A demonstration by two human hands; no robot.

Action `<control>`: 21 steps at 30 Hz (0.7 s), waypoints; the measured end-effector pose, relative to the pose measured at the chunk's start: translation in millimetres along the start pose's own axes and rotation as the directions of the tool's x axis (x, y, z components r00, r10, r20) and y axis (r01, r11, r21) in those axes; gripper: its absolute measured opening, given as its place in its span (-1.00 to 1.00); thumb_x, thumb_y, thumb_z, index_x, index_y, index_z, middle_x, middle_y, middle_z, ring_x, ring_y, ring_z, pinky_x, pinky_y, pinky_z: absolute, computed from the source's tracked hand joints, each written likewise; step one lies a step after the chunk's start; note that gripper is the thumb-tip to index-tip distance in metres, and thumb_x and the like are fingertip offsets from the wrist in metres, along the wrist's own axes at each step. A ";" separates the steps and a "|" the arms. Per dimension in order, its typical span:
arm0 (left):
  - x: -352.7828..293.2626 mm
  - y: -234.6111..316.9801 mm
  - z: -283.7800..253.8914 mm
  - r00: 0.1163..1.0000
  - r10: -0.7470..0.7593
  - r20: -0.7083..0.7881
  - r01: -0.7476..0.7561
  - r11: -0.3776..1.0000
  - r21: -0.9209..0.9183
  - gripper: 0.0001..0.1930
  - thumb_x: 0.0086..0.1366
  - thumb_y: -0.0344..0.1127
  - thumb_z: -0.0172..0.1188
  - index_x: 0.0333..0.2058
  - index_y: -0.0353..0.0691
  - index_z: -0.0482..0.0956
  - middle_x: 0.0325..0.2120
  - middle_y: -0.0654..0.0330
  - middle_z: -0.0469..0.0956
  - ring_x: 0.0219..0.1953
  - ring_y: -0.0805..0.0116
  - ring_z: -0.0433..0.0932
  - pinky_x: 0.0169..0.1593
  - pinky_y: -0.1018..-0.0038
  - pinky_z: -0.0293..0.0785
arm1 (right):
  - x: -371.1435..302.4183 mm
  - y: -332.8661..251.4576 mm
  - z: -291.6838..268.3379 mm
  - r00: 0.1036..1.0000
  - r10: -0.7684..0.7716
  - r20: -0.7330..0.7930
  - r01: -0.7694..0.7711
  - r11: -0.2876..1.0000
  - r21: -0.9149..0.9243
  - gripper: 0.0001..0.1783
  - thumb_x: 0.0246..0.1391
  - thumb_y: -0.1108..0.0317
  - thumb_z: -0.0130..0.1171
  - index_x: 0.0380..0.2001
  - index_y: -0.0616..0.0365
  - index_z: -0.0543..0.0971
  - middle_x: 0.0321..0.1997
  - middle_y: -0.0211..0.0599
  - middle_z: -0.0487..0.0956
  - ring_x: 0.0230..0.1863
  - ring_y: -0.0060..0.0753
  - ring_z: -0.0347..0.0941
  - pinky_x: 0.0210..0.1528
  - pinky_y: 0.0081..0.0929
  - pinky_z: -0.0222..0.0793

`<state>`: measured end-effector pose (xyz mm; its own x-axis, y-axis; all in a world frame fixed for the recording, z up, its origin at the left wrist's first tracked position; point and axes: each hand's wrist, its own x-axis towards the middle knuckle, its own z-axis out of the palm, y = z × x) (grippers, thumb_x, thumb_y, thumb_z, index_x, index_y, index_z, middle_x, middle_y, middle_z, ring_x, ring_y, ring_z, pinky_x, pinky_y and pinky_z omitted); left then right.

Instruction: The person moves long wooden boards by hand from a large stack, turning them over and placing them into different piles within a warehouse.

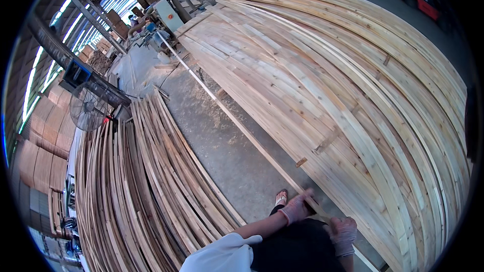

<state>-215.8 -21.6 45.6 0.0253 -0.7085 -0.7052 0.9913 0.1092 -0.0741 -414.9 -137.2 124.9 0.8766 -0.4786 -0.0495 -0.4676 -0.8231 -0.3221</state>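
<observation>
Wears wht top [222,256], blk bottoms [295,249], pale gloves [346,230] w/ reddish L cuff [285,216] & light sandal [281,199].

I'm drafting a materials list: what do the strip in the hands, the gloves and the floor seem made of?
Strip: wood, apparently unfinished; pale tan like the grained boards beside it.
Gloves: perhaps thin knit fabric, whitish with a pinkish cuff; blur leaves this open.
Floor: probably bare concrete, grey and matte.

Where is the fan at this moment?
In the head view, the fan is on the left side, beside the dark pillar and near the far end of the left pile of boards.
</observation>
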 end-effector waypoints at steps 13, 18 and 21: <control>-37.8 173.5 19.8 0.956 0.285 0.064 -0.285 0.958 -0.010 -0.65 0.26 -0.08 0.05 -0.23 -0.31 0.45 -0.47 0.13 0.45 -0.33 0.12 0.46 0.04 0.12 0.38 | -194.2 99.9 -112.1 0.296 0.940 0.170 -0.901 0.334 -0.278 -0.39 0.15 -0.23 -0.10 0.01 0.00 0.52 -0.03 -0.08 0.56 -0.01 0.05 0.46 0.02 -0.15 0.37; -50.8 193.3 35.1 0.974 0.197 0.114 -0.192 0.980 -0.048 -0.73 0.23 -0.17 0.08 -0.30 -0.29 0.45 -0.50 0.11 0.44 -0.34 0.12 0.45 -0.07 0.13 0.44 | -157.1 57.6 -101.7 0.350 0.924 0.152 -0.877 0.380 -0.293 -0.39 0.17 -0.21 -0.14 0.01 0.02 0.52 -0.04 -0.08 0.56 -0.04 0.07 0.46 0.01 -0.17 0.38; -64.9 205.5 47.8 0.971 0.240 0.022 -0.240 0.971 -0.004 -0.75 0.20 -0.18 0.10 -0.35 -0.28 0.44 -0.54 0.14 0.42 -0.40 0.16 0.43 -0.15 0.17 0.46 | -155.3 51.6 -83.2 0.555 0.826 -0.097 -0.800 0.498 -0.335 -0.39 0.19 -0.18 -0.14 -0.01 0.10 0.52 -0.11 -0.05 0.57 -0.18 0.05 0.49 -0.12 -0.20 0.43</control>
<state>-7.6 13.5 109.8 0.2649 -0.6769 -0.6867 0.9558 0.2784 0.0943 -584.7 -130.8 194.6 0.0887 -0.9754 -0.2020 -0.9720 -0.1291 0.1965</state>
